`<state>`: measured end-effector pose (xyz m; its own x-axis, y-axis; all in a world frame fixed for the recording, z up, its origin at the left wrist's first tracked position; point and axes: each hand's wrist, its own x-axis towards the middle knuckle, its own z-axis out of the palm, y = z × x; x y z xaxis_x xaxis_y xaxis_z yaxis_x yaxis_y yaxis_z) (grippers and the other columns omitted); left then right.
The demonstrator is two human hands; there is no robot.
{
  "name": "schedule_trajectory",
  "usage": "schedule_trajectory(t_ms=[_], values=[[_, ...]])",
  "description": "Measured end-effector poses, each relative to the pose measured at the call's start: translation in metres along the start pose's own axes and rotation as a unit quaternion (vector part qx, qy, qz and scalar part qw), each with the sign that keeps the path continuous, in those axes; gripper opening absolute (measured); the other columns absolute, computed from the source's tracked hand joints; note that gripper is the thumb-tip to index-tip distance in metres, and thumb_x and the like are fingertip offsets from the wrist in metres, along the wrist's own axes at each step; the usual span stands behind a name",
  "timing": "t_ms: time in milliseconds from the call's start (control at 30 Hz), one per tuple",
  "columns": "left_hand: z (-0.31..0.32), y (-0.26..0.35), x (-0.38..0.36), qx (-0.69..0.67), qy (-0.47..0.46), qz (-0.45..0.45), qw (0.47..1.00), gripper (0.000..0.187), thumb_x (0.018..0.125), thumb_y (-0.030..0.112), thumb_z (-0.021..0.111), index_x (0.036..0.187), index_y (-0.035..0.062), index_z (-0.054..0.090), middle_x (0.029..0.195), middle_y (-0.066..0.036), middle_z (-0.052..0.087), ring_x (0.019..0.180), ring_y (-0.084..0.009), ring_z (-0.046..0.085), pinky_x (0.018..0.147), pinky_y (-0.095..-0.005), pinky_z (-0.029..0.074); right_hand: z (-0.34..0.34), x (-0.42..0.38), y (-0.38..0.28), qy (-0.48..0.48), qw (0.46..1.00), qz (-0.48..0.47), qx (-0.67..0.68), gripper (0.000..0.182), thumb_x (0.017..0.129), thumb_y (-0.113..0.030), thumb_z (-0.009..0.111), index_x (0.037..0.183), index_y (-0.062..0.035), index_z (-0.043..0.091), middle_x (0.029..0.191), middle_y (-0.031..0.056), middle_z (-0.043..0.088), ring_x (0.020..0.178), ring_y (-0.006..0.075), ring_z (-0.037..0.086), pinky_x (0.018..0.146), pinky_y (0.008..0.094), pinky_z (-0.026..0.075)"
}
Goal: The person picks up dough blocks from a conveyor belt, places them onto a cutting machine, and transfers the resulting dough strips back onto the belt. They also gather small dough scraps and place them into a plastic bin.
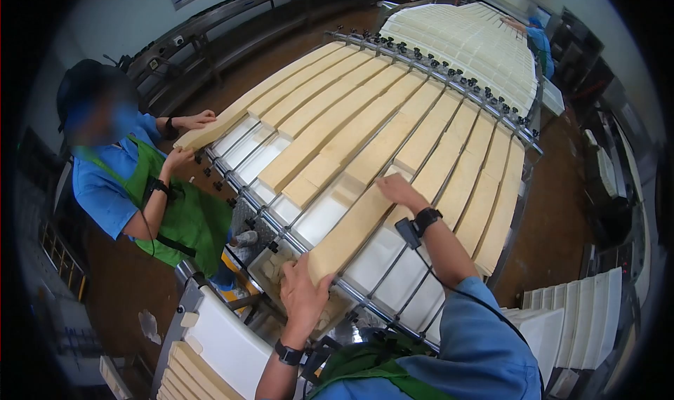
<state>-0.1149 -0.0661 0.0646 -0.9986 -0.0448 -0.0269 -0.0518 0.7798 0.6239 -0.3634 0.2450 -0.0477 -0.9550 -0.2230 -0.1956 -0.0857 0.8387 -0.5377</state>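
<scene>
A long pale-yellow slab lies lengthwise in one lane of the railed conveyor, its near end at the front rail. My left hand grips that near end, thumb on one side and fingers on the other. At the slab's far end, my right hand is closed on its edge, the fingertips partly hidden. Rows of similar slabs fill the lanes beyond and to both sides, separated by thin metal rods. White conveyor surface shows beside the slab I hold.
At left, a co-worker in a green apron holds another slab with both hands. Below the front rail is a bin of scraps. More slabs lie at lower left. White ribbed trays are stacked at right; another person stands far back.
</scene>
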Motion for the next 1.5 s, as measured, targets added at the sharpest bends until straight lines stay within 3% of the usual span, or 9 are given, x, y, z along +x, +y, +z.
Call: schedule_trajectory(t_ms=[100, 167, 200, 400, 633, 1000, 1233, 1367, 1500], values=[[0.005, -0.001, 0.001, -0.008, -0.004, -0.002, 1.000, 0.070, 0.087, 0.030, 0.080, 0.147, 0.0117, 0.050, 0.132, -0.022, 0.050, 0.115, -0.0479, 0.057, 0.098, -0.0538, 0.048, -0.008, 0.007, 0.010, 0.020, 0.988, 0.003, -0.153, 0.056, 0.095, -0.036, 0.067, 0.128, 0.0084, 0.056, 0.111, 0.0317, 0.069, 0.103, 0.0473, 0.067, 0.094, 0.0525, 0.054], [0.006, 0.001, 0.002, -0.011, -0.007, -0.014, 1.000, 0.070, 0.087, 0.031, 0.080, 0.147, 0.0124, 0.049, 0.132, -0.022, 0.050, 0.115, -0.0482, 0.057, 0.098, -0.0539, 0.048, -0.005, -0.003, 0.001, 0.237, 0.969, 0.028, -0.066, 0.040, 0.089, -0.013, 0.073, 0.120, 0.0069, 0.057, 0.109, 0.0283, 0.069, 0.100, 0.0458, 0.068, 0.090, 0.0517, 0.055], [0.005, 0.003, 0.003, -0.006, -0.009, -0.016, 1.000, 0.070, 0.087, 0.031, 0.079, 0.148, 0.0130, 0.049, 0.133, -0.022, 0.050, 0.115, -0.0483, 0.057, 0.098, -0.0539, 0.048, -0.001, 0.002, 0.001, 0.246, 0.966, 0.056, -0.052, 0.045, 0.075, 0.009, 0.077, 0.114, 0.0064, 0.055, 0.103, 0.0287, 0.070, 0.102, 0.0479, 0.068, 0.088, 0.0481, 0.057], [0.003, 0.007, 0.008, 0.021, 0.007, -0.009, 1.000, 0.067, 0.086, 0.030, 0.082, 0.143, 0.0092, 0.054, 0.128, -0.025, 0.054, 0.112, -0.0463, 0.062, 0.096, -0.0506, 0.052, -0.003, 0.026, -0.009, 0.181, 0.940, 0.160, -0.240, 0.022, 0.085, -0.007, 0.074, 0.104, -0.0014, 0.066, 0.105, 0.0199, 0.070, 0.100, 0.0330, 0.073, 0.078, 0.0432, 0.061], [0.005, 0.004, 0.008, 0.006, 0.002, -0.010, 1.000, 0.067, 0.085, 0.030, 0.082, 0.142, 0.0093, 0.054, 0.127, -0.024, 0.054, 0.111, -0.0462, 0.062, 0.095, -0.0511, 0.052, -0.008, 0.012, -0.007, 0.186, 0.893, 0.047, -0.408, 0.010, 0.092, -0.010, 0.064, 0.098, -0.0063, 0.072, 0.100, 0.0142, 0.073, 0.091, 0.0287, 0.076, 0.073, 0.0380, 0.062], [0.020, 0.003, 0.011, 0.011, -0.012, -0.005, 1.000, 0.071, 0.088, 0.030, 0.079, 0.148, 0.0105, 0.046, 0.134, -0.025, 0.047, 0.107, -0.0486, 0.060, 0.093, -0.0550, 0.051, -0.025, 0.004, 0.005, 0.137, 0.956, 0.033, -0.259, 0.023, 0.096, -0.012, 0.059, 0.118, -0.0060, 0.053, 0.098, 0.0195, 0.073, 0.090, 0.0356, 0.076, 0.077, 0.0479, 0.061], [0.054, 0.014, 0.034, -0.033, 0.008, -0.009, 0.999, 0.067, 0.093, 0.022, 0.074, 0.150, 0.0105, 0.043, 0.140, -0.024, 0.042, 0.109, -0.0484, 0.058, 0.095, -0.0544, 0.050, -0.043, -0.031, -0.013, 0.203, 0.911, 0.110, -0.341, 0.010, 0.096, -0.012, 0.058, 0.101, -0.0053, 0.064, 0.101, 0.0158, 0.070, 0.094, 0.0350, 0.071, 0.078, 0.0438, 0.059], [0.078, 0.018, 0.043, -0.097, 0.030, -0.021, 0.995, 0.064, 0.095, 0.017, 0.070, 0.151, 0.0094, 0.041, 0.140, -0.023, 0.041, 0.114, -0.0455, 0.057, 0.096, -0.0532, 0.049, -0.028, -0.091, -0.053, 0.228, 0.923, 0.061, -0.304, 0.018, 0.089, -0.021, 0.068, 0.099, -0.0058, 0.068, 0.098, 0.0132, 0.066, 0.092, 0.0305, 0.066, 0.079, 0.0443, 0.055], [0.076, 0.007, 0.038, -0.141, 0.077, -0.084, 0.983, 0.064, 0.093, 0.008, 0.069, 0.151, 0.0087, 0.042, 0.137, -0.022, 0.044, 0.118, -0.0437, 0.057, 0.098, -0.0501, 0.048, 0.016, -0.131, -0.091, 0.174, 0.978, -0.092, -0.072, 0.042, 0.090, -0.028, 0.073, 0.122, -0.0018, 0.066, 0.121, 0.0239, 0.064, 0.116, 0.0418, 0.061, 0.099, 0.0495, 0.051]])
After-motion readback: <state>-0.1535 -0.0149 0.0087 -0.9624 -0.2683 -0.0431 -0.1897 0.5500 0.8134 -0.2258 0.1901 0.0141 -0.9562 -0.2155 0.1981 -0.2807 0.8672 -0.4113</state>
